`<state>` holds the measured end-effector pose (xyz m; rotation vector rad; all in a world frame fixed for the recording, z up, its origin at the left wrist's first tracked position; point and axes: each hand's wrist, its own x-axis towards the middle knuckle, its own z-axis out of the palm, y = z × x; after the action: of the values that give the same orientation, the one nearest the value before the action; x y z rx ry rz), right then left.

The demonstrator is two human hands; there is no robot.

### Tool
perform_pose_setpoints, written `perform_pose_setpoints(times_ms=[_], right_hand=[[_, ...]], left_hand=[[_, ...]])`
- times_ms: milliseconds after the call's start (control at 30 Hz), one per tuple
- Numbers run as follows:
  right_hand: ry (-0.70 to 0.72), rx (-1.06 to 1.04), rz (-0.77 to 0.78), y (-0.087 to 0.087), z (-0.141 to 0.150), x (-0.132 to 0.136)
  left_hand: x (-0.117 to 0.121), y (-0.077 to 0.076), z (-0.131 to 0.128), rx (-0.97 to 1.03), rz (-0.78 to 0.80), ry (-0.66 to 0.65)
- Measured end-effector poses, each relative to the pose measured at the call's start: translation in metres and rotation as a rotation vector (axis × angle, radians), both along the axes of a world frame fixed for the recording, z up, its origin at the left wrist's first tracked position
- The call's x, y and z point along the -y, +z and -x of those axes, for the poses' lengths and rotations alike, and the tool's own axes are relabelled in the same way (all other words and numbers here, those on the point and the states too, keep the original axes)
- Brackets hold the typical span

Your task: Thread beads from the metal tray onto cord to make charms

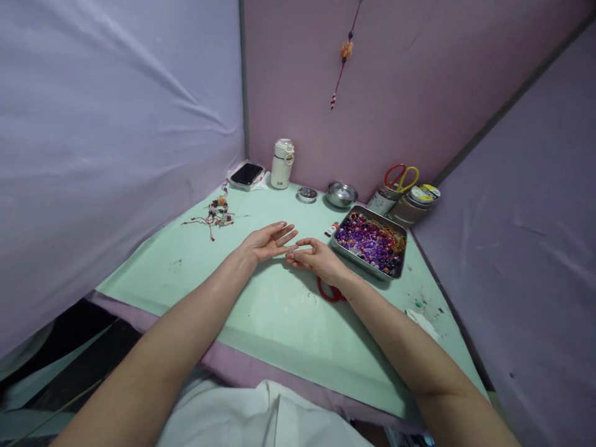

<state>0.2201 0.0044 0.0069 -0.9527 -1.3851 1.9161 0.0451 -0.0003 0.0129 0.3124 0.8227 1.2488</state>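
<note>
My left hand (272,241) is turned palm up over the table, its fingers stretched out and apart. My right hand (317,257) meets its fingertips, thumb and fingers pinched together. Something tiny and pale may be between them, too small to name. Beneath my right wrist lies a red scissor handle (327,292), partly covered by the arm. Just right of that hand stands a metal tray (362,268) full of purple, red and dark beads (367,241). A small red-and-white packet or box (332,229) lies by the tray's left corner.
Beaded red cords (218,212) lie at left. Along the back are a phone (247,174), white bottle (282,164), small round container (307,195), metal bowl (341,194), scissors in a can (384,197) and a lidded jar (414,203). A beaded cord (346,51) hangs on the wall.
</note>
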Motion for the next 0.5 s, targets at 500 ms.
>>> perform_pose_setpoints(times_ms=[500], right_hand=[[0.004,0.020,-0.038,-0.0057,-0.0005,-0.0026]], left_hand=[[0.0012,0.0005,-0.0018,0.005,0.007,-0.009]])
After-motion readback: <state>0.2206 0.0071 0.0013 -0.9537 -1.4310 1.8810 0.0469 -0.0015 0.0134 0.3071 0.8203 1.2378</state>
